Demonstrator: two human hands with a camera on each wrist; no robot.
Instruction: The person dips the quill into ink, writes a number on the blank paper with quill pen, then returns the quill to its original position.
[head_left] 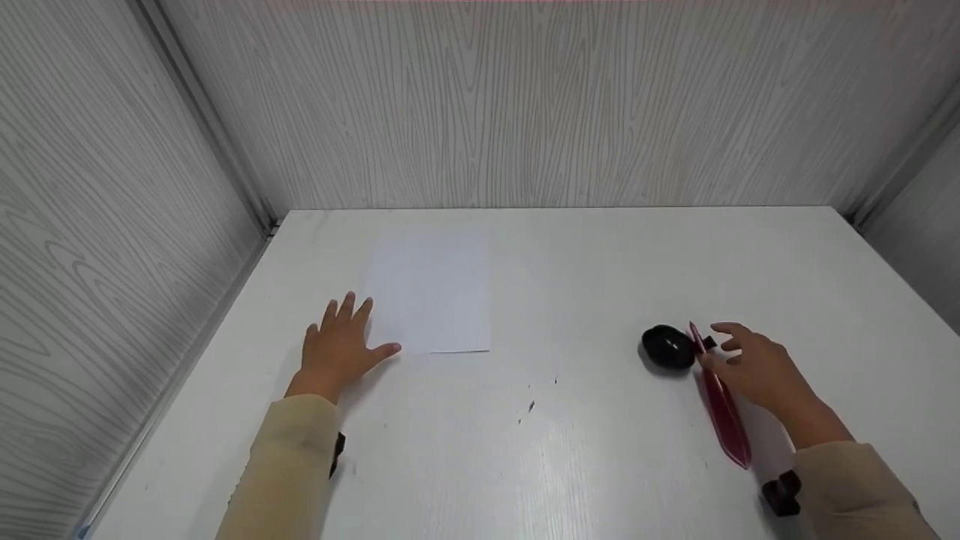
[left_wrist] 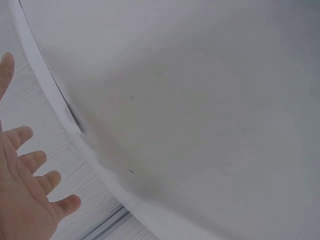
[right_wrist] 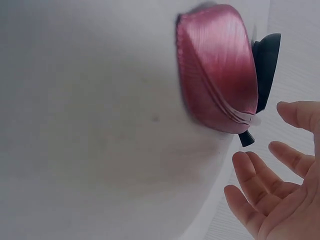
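Observation:
My left hand (head_left: 339,351) is spread open at the lower left corner of a white sheet of paper (head_left: 431,289), its thumb near the sheet's front edge. In the left wrist view the fingers of that hand (left_wrist: 22,180) hold nothing. On the right, a glossy dark pink, slender object (head_left: 726,420) with a seam-like line lies pointing away from me. Left of its far end is a black, rounded, bowl-like thing (head_left: 667,347) with a short black end showing past the pink object. My right hand (head_left: 761,371) is beside both, its fingers loosely bent and apart from the pink object (right_wrist: 220,65).
The white table (head_left: 585,285) carries several small dark specks (head_left: 532,406) near its middle. Wood-grain panels stand along the back (head_left: 480,105) and the left side (head_left: 90,262). Each wrist wears a black device (head_left: 781,493) below the sleeve cuff.

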